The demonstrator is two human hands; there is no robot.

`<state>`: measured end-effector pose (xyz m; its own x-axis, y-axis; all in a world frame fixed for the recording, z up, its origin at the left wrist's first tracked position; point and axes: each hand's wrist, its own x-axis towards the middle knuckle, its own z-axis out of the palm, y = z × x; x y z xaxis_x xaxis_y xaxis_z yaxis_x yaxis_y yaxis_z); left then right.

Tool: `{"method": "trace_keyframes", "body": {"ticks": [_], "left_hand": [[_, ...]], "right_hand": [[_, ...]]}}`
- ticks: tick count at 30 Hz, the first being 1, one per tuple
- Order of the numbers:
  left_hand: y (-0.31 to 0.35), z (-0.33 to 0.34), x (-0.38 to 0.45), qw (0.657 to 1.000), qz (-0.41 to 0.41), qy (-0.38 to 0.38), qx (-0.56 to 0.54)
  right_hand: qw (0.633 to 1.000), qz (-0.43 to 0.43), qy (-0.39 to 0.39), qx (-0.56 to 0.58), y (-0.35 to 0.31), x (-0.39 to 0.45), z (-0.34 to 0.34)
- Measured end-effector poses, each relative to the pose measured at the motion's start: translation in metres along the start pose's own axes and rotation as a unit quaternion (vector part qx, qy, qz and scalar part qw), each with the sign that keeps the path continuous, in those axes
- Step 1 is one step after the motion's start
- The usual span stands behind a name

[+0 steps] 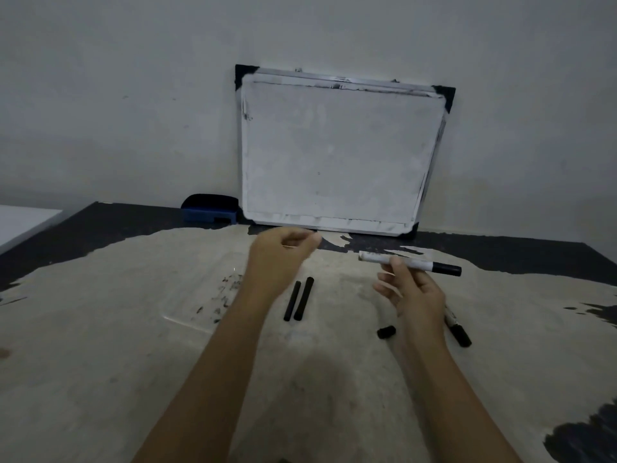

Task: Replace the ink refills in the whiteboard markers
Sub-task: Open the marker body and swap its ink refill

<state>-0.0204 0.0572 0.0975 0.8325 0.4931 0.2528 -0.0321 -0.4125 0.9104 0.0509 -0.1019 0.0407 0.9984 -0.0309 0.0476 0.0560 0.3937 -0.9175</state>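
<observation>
Overhead, white marker [409,264], black-capped, smudged.

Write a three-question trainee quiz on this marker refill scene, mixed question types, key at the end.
1. True or false: the right hand holds a white-barrelled whiteboard marker with a black cap clear of the worn beige tabletop.
2. How many thin black ink refill sticks lie side by side on the tabletop? A) one B) two C) four
3. Fill in: the blue and black board eraser sits to the ____ of the white metal-framed whiteboard leaning on the wall.

Key: 1 true; 2 B; 3 left. Also in view: a second marker and a small loose black cap near the right wrist; the left hand is loosely curled.
</observation>
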Motion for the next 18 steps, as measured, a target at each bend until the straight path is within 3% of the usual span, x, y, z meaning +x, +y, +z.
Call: {"method": "trace_keyframes", "body": {"ticks": [4,9,13,18], "left_hand": [[0.003,0.045,-0.016,0.979,-0.075,-0.057,-0.180],[-0.014,0.071,-0.020,0.928,-0.134,-0.085,-0.338],[-0.018,0.074,-0.021,0.906,-0.136,-0.073,-0.395],[-0.011,0.065,-0.020,0.902,-0.105,-0.032,-0.418]], "right_hand": [[0.998,0.031,-0.042,0.041,-0.003,-0.002,0.006],[0.992,0.058,-0.093,0.059,0.003,-0.008,0.015],[0.989,0.058,-0.122,0.052,0.007,-0.013,0.018],[0.986,0.065,-0.141,0.065,0.006,-0.014,0.023]]}}
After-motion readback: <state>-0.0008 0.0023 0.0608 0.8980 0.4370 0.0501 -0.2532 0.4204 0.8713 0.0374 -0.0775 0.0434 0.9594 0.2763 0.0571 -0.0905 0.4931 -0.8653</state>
